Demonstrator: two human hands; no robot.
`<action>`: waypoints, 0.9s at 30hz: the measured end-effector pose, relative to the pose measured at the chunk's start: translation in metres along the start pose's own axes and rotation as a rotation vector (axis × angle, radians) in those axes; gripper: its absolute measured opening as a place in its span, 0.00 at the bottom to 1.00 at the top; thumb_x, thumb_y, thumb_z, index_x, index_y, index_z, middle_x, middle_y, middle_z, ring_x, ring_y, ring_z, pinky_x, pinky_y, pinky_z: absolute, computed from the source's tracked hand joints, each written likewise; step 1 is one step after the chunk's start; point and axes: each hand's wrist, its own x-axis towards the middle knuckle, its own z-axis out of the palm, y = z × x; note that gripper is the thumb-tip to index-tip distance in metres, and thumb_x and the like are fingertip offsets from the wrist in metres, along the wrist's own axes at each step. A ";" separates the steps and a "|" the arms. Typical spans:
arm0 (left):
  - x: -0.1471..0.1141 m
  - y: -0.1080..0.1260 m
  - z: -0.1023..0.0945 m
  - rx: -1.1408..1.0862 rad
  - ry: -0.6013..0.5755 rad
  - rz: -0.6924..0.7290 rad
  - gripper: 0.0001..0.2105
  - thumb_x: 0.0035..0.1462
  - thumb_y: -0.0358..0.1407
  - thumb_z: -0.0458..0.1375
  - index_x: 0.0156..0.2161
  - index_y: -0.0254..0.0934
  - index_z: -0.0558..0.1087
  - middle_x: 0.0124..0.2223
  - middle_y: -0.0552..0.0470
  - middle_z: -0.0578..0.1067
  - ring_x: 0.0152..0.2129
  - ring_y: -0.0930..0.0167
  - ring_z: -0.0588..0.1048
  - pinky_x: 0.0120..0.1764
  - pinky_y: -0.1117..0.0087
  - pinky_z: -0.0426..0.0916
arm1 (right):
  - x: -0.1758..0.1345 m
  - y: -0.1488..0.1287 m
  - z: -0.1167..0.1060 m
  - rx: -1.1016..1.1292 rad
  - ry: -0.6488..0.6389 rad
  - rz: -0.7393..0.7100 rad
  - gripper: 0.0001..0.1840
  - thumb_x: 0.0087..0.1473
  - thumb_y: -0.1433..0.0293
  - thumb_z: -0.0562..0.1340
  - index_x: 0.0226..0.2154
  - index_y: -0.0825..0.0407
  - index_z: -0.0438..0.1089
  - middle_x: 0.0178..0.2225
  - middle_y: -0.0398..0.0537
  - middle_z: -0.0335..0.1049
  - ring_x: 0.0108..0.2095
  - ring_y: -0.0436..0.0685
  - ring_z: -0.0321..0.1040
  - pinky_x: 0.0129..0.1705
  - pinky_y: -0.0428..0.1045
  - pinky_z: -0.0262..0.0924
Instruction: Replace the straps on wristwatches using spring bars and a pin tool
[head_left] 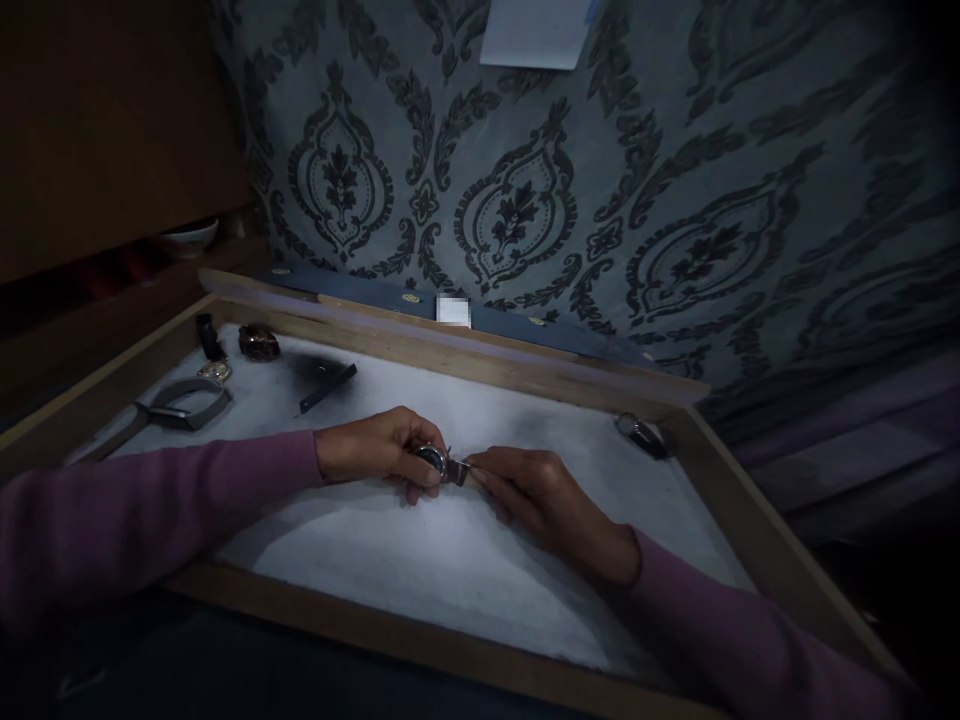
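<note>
As I look down from the head camera in dim light, I list the following: one watch (430, 461), round, bright-rimmed, held above the white floor of a wooden tray (375, 624); the left hand (394, 452) pinches its case between thumb and fingers, the thumb covering part of the dial, so I cannot read it; one short strap (457, 472), dark, projecting from the case toward the right hand (541, 492), whose thumb and forefinger are pressed together on a thin bright piece (468, 466) at the strap's end, too small for me to identify; the remaining right fingers are curled, partly hidden beneath the hand; two purple sleeves, cut off by the frame edges.

Also in the tray: one grey band (191, 404), far left, partly blocked from me by the left sleeve (172, 510); one dark-strapped watch (213, 362), details blurred; one brown rounded item (259, 343), nature unclear; one slim black bar (328, 388); one small watch (642, 436), right back corner, its face indistinct to me.
</note>
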 end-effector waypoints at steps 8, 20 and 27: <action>0.000 0.001 0.000 0.049 0.003 0.002 0.07 0.48 0.32 0.64 0.31 0.32 0.72 0.26 0.54 0.76 0.19 0.76 0.72 0.21 0.76 0.56 | 0.001 0.000 0.000 -0.016 0.003 -0.015 0.20 0.68 0.65 0.51 0.31 0.56 0.72 0.20 0.41 0.63 0.19 0.46 0.59 0.24 0.43 0.53; -0.001 0.004 0.001 0.090 0.013 -0.019 0.07 0.47 0.32 0.63 0.31 0.32 0.71 0.25 0.55 0.75 0.18 0.77 0.71 0.20 0.76 0.54 | 0.001 -0.001 -0.001 -0.014 -0.021 0.005 0.22 0.68 0.64 0.50 0.29 0.57 0.71 0.20 0.42 0.63 0.20 0.47 0.59 0.25 0.44 0.53; -0.001 0.004 0.002 0.067 -0.002 -0.018 0.07 0.47 0.32 0.64 0.30 0.33 0.71 0.25 0.56 0.74 0.18 0.76 0.71 0.22 0.76 0.57 | 0.001 0.000 0.000 -0.019 -0.015 -0.038 0.19 0.68 0.68 0.50 0.30 0.56 0.70 0.21 0.42 0.63 0.22 0.47 0.59 0.27 0.44 0.53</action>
